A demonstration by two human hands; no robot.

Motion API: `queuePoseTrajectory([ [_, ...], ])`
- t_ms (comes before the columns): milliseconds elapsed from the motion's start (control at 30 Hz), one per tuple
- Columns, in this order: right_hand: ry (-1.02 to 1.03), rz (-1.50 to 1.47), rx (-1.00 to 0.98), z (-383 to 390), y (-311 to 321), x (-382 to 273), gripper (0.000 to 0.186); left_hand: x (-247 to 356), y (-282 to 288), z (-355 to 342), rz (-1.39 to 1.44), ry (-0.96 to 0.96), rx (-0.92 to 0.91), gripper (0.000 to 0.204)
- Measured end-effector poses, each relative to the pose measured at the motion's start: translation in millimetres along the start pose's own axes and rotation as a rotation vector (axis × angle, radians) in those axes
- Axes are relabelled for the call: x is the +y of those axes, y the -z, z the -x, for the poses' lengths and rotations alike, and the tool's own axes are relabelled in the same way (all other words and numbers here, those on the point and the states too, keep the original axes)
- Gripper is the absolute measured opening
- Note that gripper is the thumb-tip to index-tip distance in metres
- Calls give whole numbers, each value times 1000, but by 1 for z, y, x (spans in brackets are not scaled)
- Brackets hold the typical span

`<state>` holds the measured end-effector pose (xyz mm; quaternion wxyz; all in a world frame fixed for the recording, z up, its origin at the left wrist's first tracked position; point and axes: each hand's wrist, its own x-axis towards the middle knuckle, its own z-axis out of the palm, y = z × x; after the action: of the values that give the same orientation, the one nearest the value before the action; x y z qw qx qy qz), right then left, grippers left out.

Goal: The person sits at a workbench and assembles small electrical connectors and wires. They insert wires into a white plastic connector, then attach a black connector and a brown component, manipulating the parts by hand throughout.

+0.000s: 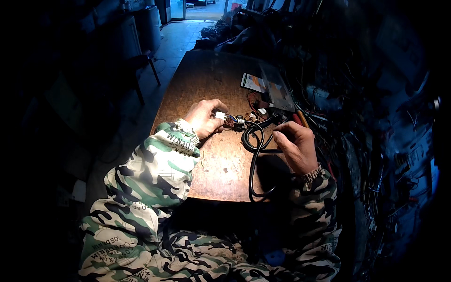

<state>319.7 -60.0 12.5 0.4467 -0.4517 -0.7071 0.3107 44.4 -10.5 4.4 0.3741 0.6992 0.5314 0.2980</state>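
Observation:
A white plug connector [220, 115] is pinched between the thumb and fingers of my left hand [203, 117], just above the wooden table. Several thin coloured wires [231, 118] run from it toward a small white piece [241, 121] beside the black cable. That black cable [252, 164] lies in loops between my hands, and one length hangs at the table's front edge. My right hand [298, 146] is over the table's right side, thumb and forefinger drawn together at the cable's loops. Whatever lies between those fingertips is too dark and small to tell.
The wooden table [213, 174] is lit in the middle. Toward its far right lie a phone [253, 82], a clear plastic sheet or lid [278, 89], small white connectors [262, 111] and red-and-yellow tool handles [300, 119]. Dark heaps of wires [371, 155] crowd the right side.

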Motion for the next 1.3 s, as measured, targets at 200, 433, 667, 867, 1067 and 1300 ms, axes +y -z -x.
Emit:
queuePoseTrajectory([
  [200,175,271,-157,-70,-48,-1,17,-5,3,2,15,-20,50,29],
  [433,200,237,-180,-70,-72,15,20,9,8,15,-161,26,129,25],
  [667,257,335,-140,-65,-70,25,17,2,-2,6,-303,-216,186,27],
  [867,154,216,-156,-67,-67,27,16,8,-2,5,-316,-188,168,29],
  [1067,92,76,-142,-67,-65,29,19,4,1,5,-379,-325,192,27],
  [1300,106,24,-68,-65,-67,22,20,12,6,9,-426,-375,209,26],
])
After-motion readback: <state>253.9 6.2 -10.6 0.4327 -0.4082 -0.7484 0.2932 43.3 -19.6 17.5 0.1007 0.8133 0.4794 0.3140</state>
